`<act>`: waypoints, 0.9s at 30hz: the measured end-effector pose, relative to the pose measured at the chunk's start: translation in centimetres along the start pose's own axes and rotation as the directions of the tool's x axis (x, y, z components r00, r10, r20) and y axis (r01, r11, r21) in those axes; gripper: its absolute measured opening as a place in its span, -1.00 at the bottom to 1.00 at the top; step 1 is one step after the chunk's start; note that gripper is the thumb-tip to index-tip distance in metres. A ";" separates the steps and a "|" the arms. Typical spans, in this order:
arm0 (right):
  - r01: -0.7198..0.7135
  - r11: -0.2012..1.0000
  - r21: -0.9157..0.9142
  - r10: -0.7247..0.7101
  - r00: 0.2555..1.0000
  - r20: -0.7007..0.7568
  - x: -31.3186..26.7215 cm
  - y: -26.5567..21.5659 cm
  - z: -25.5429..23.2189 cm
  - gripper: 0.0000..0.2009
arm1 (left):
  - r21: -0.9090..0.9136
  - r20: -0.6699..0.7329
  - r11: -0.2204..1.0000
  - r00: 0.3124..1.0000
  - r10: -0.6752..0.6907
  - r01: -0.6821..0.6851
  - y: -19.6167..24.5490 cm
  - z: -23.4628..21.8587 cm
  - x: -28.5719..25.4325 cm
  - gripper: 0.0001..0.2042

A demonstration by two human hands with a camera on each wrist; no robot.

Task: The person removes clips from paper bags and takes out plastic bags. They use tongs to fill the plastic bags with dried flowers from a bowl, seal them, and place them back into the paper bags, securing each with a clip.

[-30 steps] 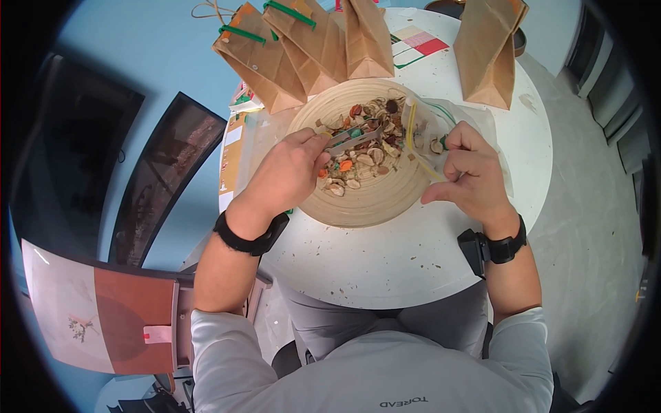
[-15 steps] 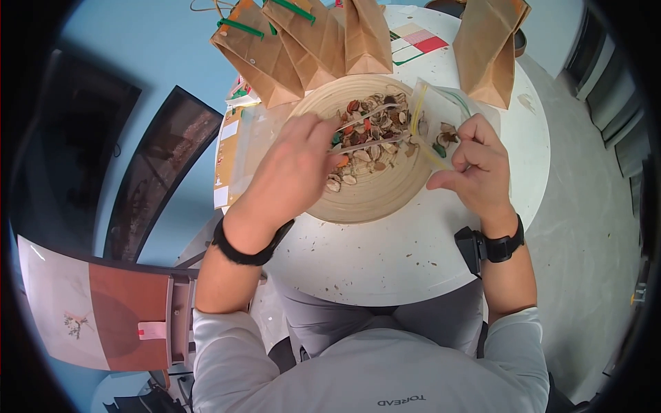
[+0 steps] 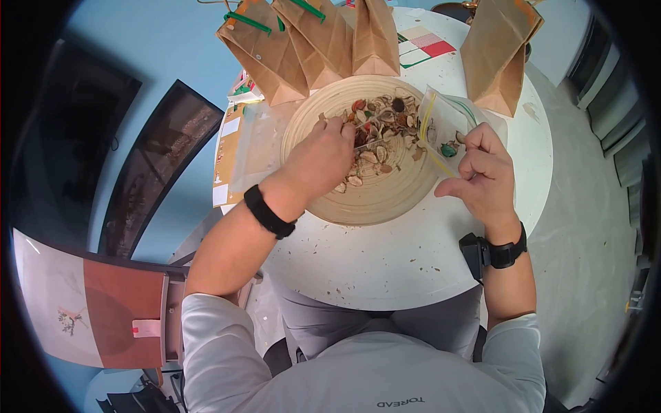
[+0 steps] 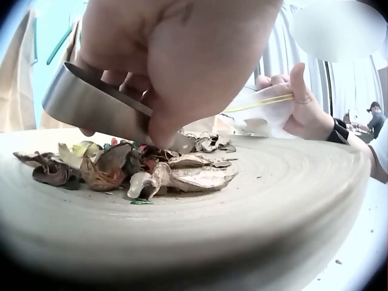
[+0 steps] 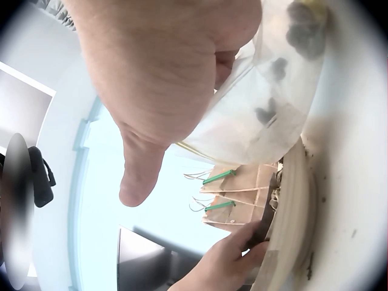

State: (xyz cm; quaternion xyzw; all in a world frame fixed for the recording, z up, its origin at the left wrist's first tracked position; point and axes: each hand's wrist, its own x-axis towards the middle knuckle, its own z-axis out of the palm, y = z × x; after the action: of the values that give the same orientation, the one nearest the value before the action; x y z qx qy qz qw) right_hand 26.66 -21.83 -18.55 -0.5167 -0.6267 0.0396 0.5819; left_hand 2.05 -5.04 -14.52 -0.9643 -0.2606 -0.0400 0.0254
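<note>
My left hand (image 3: 322, 157) grips metal tongs (image 4: 97, 109), a bent steel strip, low over the pile of dried potpourri (image 3: 385, 124). Curled pods, petals and shavings (image 4: 115, 167) lie close under the fingers in the left wrist view; the tongs' tips are hidden behind the hand and pile. The pile lies on a round wooden plate (image 3: 358, 219). At the plate's right edge, my right hand (image 3: 490, 180) pinches a clear zip bag (image 3: 441, 113) by its side, thumb sticking out. The bag's yellow-edged mouth faces the plate, and a few dark and green pieces (image 5: 300, 39) sit inside.
Several brown paper bags (image 3: 267, 62) stand behind the plate, some with green clips (image 3: 249, 23); another paper bag (image 3: 497, 62) stands back right. A printed card (image 3: 427, 47) lies between them. Clear plastic (image 3: 258, 134) lies left of the plate, and crumbs dot the white table (image 3: 385, 275).
Half a second ago the tongs reached right to the bag's mouth; now my left hand is back over the pile's left side. My right hand still holds the bag in nearly the same place.
</note>
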 end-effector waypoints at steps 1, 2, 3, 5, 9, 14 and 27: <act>0.003 1.000 -0.004 -0.003 1.000 0.004 0.0 -0.1 0.0 -0.37 | -0.042 0.048 0.999 0.998 -0.026 0.028 -0.3 -0.1 0.0 -0.71; 0.004 1.000 -0.008 -0.004 1.000 0.007 0.1 -0.2 0.0 -0.37 | -0.049 0.062 0.998 0.998 -0.024 0.027 -0.7 -0.1 0.1 -0.74; 0.006 1.000 -0.010 -0.006 1.000 0.012 0.1 -0.2 -0.1 -0.37 | -0.056 0.076 0.998 0.997 -0.021 0.025 -1.2 -0.2 0.0 -0.77; 0.010 1.000 -0.011 -0.010 1.000 0.022 0.1 -0.2 -0.1 -0.37 | -0.080 0.102 0.996 0.995 -0.022 0.030 -1.3 -0.3 -0.2 -0.81; 0.007 1.000 0.010 -0.007 0.999 0.033 0.1 -0.2 0.0 -0.37 | -0.109 0.121 0.993 0.992 -0.021 0.034 -1.0 -0.8 -0.4 -0.84; -0.005 0.999 0.038 0.002 0.998 0.061 0.1 -0.3 -0.1 -0.38 | -0.188 0.084 0.982 0.996 -0.014 0.029 -1.2 -0.6 -0.9 -0.81; -0.023 0.999 0.035 0.020 0.997 0.080 0.0 -0.4 0.1 -0.40 | -0.306 0.017 0.952 1.000 0.025 -0.019 0.3 -6.2 -1.3 -0.81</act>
State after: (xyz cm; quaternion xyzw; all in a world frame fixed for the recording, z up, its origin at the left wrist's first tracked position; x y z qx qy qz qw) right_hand 26.37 -21.94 -18.29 -0.5108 -0.6428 0.0777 0.5655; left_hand 0.69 -6.43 -8.51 -0.9598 -0.2407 -0.0696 -0.1266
